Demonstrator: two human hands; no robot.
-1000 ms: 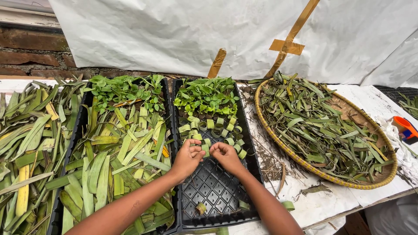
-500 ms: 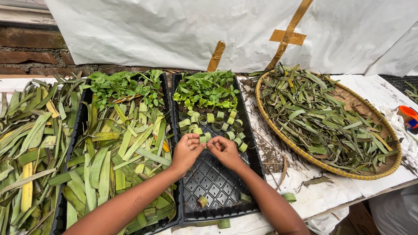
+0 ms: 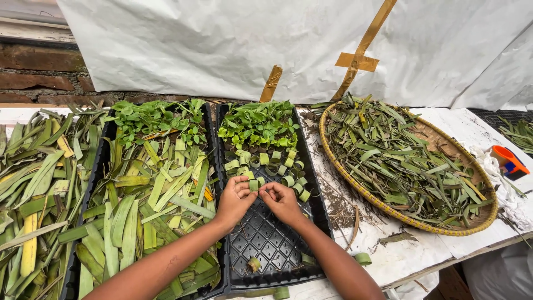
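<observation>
Green leaf ring, a short rolled band, pinched between both hands over the middle of a black seedling tray. Left hand and right hand meeting knuckle to knuckle, fingertips curled in tight on the ring, thumbs and forefingers nearly closed, no gap to speak of between the two hands. Just beyond the fingers, rows of finished leaf rings standing in the tray's cells, and behind those a dense patch of small green seedlings filling the far end. Near end of the same tray mostly bare black grid, with one loose ring lying in a cell close to the front rim. Immediately left, touching side to side, a second black tray heaped with long flat leaf strips and topped at the back with more seedlings. Farther left, a loose pile of broader green and yellowing leaves. To the right, on a soiled white tabletop, a round woven basket piled with narrow dried leaves. At the far right edge, an orange and blue tool resting on crumpled white cloth. White sheeting with strips of tan tape hanging behind everything.
</observation>
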